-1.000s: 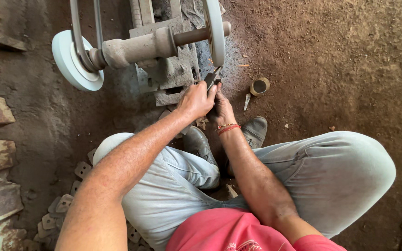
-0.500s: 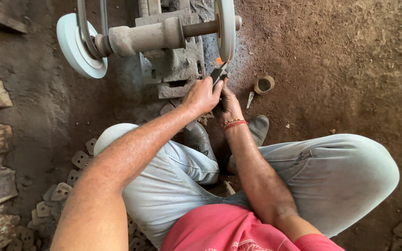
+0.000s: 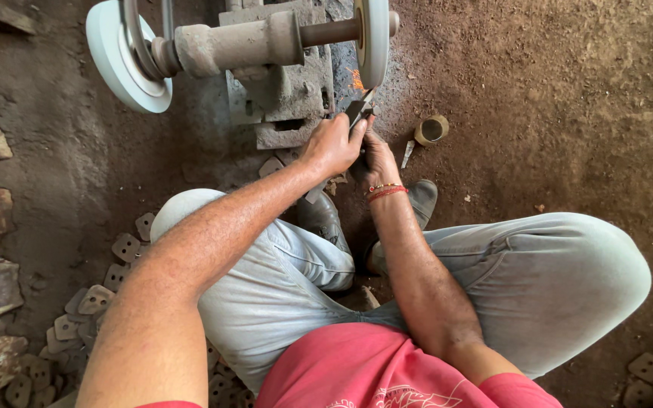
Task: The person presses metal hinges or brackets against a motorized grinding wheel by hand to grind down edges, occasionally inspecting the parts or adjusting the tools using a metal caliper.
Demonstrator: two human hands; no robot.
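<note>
While both hands meet in front of the crossed legs, the left hand (image 3: 332, 143) and right hand (image 3: 376, 160) clench together on a small dark metal piece (image 3: 359, 111), its tip held up against the rim of the right grinding wheel (image 3: 372, 38) — orange sparks (image 3: 357, 80) show just beside the contact. A red thread (image 3: 385, 193) circles the right wrist. Near the hands on the dirt floor (image 3: 568, 98) lie a short brass ring (image 3: 431, 129) and a small metal bit (image 3: 407, 153); flat metal blanks (image 3: 96, 298) pile up by the left knee.

Small open tin (image 3: 431, 129); scattered metal blanks (image 3: 94, 301)
</note>
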